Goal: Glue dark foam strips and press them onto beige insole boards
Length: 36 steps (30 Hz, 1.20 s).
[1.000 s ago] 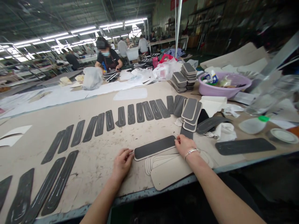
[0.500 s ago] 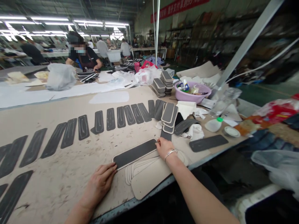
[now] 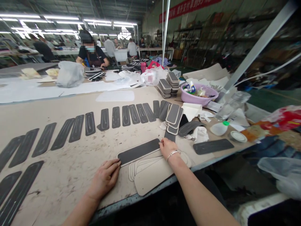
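A long rounded panel [image 3: 139, 152], dark grey on top with a beige border, lies at a slant in front of me. My left hand [image 3: 105, 176] grips its near left end, fingers together at the corner. At the far right end, my right hand [image 3: 168, 148], with a bracelet at the wrist, pinches the edge; the fingertips are partly hidden. Just below the panel, a fanned stack of beige rounded boards [image 3: 154, 177] rests along the table edge. Beyond it, several dark grey strips [image 3: 90, 123] with glossy streaks curve across the table.
Grey-and-beige panels [image 3: 173, 117] are piled beyond my right hand, with taller stacks [image 3: 172, 83] behind. A purple basin [image 3: 198, 98], a green-capped bottle [image 3: 219, 128], a round tub [image 3: 238, 136] and a loose dark strip [image 3: 213, 146] are to the right. A masked person [image 3: 91, 58] sits across the table.
The whole scene has shifted slightly right in view as the camera turned left. Both hands stay at the two ends of the panel, which lies much as before on the table.
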Each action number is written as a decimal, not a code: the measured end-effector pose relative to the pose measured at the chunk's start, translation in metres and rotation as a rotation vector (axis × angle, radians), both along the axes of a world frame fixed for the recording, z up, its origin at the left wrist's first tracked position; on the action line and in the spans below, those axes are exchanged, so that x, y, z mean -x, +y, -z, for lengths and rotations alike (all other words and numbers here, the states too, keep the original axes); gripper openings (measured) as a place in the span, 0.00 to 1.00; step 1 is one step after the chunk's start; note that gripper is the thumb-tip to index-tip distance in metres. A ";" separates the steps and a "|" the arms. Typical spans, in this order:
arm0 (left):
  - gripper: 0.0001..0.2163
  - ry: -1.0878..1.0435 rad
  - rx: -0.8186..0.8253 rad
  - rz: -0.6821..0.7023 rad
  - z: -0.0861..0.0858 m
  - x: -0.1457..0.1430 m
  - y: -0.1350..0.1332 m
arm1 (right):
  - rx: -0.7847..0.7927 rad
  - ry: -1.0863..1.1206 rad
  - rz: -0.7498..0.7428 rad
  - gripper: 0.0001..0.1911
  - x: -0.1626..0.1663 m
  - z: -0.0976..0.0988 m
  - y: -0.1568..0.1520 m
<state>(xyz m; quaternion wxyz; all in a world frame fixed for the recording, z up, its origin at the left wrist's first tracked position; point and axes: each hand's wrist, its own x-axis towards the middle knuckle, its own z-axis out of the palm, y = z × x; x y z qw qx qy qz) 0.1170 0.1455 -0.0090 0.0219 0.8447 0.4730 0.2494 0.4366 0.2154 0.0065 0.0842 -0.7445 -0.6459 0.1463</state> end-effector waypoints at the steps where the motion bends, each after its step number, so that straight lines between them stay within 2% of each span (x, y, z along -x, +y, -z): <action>1: 0.10 0.001 0.003 -0.003 -0.001 0.000 0.000 | 0.000 -0.002 -0.003 0.08 0.000 0.000 -0.001; 10: 0.10 0.012 0.019 -0.018 -0.004 -0.004 -0.001 | -0.026 -0.063 -0.094 0.10 0.004 -0.010 -0.008; 15: 0.09 0.013 0.002 -0.006 -0.002 -0.003 0.000 | -0.016 -0.082 -0.042 0.11 0.004 -0.012 -0.011; 18: 0.08 0.026 -0.011 0.006 -0.001 -0.002 0.001 | -0.039 -0.037 -0.016 0.12 -0.001 -0.014 -0.009; 22: 0.08 0.024 -0.027 -0.002 -0.001 -0.003 0.002 | -0.098 0.037 -0.065 0.13 -0.006 -0.021 -0.008; 24: 0.08 0.020 -0.032 -0.003 0.000 -0.003 0.002 | -0.168 0.079 -0.142 0.17 0.000 -0.026 -0.011; 25: 0.08 0.019 -0.036 -0.001 0.000 -0.003 0.002 | -0.203 0.115 -0.235 0.19 0.006 -0.029 -0.015; 28: 0.08 0.022 -0.049 0.006 0.002 -0.002 0.003 | -0.201 0.211 -0.655 0.32 0.036 -0.031 -0.032; 30: 0.08 0.027 -0.056 0.006 0.003 -0.001 0.004 | -0.118 0.221 -0.838 0.38 0.056 -0.030 -0.044; 32: 0.08 0.032 -0.058 0.008 0.003 0.001 0.004 | -0.044 0.215 -0.890 0.40 0.066 -0.028 -0.049; 36: 0.08 0.028 -0.051 0.015 0.003 0.001 0.004 | 0.029 0.154 -0.753 0.41 0.048 -0.023 -0.042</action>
